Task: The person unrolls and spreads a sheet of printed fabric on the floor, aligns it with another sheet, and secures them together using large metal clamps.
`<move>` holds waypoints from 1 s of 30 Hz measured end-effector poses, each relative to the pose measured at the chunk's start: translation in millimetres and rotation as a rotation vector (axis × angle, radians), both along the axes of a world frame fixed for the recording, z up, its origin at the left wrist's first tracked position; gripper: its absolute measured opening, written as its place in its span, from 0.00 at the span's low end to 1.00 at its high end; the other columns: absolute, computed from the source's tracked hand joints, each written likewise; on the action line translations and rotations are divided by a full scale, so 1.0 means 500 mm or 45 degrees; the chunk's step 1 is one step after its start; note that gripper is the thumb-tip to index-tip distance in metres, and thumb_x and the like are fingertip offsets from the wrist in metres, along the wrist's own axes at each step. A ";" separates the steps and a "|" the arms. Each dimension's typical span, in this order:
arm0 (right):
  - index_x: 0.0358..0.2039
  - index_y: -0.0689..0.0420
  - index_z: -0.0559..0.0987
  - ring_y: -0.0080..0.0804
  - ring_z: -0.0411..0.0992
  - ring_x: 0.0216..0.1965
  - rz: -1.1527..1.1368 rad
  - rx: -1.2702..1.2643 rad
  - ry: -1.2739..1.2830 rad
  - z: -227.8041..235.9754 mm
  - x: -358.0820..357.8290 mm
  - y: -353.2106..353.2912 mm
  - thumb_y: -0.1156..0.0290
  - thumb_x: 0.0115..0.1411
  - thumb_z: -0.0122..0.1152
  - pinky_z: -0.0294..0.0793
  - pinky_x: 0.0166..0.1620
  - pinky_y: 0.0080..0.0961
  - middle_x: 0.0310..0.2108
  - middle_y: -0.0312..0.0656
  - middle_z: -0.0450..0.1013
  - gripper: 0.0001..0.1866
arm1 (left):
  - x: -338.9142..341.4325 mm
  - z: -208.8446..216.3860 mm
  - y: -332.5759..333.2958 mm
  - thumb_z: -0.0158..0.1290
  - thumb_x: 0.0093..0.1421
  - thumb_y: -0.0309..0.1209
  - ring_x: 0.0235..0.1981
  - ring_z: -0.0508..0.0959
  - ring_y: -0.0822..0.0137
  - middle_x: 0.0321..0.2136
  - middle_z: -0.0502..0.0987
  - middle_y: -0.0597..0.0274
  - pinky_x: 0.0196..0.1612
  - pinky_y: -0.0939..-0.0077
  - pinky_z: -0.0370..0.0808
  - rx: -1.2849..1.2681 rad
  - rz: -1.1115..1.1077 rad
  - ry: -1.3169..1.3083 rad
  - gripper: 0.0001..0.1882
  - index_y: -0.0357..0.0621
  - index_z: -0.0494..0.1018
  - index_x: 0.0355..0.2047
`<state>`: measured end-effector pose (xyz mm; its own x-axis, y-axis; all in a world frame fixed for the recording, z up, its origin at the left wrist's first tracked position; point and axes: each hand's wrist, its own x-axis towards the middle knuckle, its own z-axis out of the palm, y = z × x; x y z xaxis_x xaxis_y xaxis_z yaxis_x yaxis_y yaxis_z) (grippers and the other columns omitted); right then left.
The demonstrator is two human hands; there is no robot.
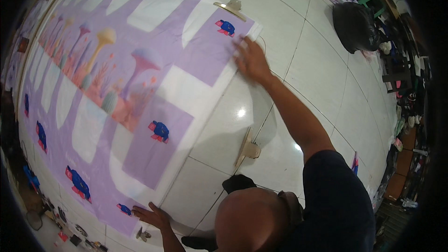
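I'm seeing a long purple printed cloth (140,79) lying flat across the white tiled floor (298,60), running from the far left toward me. My right hand (251,59) is pressing palm-down on its far corner edge, fingers spread and flat on the fabric. My left hand (151,214) is resting on the near edge, fingers splayed over the hem. A pale clamp (247,148) is lying on the tiles between the hands, another (231,8) gripping the far corner. A black bag (355,25) is sitting well apart.
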<state>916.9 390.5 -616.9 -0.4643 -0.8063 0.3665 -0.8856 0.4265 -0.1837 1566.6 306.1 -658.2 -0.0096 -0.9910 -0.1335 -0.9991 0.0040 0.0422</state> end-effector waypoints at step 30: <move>0.58 0.47 0.70 0.48 0.51 0.67 0.289 0.284 -0.193 0.000 0.175 0.049 0.52 0.60 0.56 0.45 0.68 0.50 0.64 0.44 0.58 0.27 | 0.007 0.008 0.009 0.35 0.65 0.58 0.68 0.42 0.37 0.67 0.39 0.33 0.65 0.41 0.40 -0.009 -0.003 0.045 0.44 0.36 0.40 0.68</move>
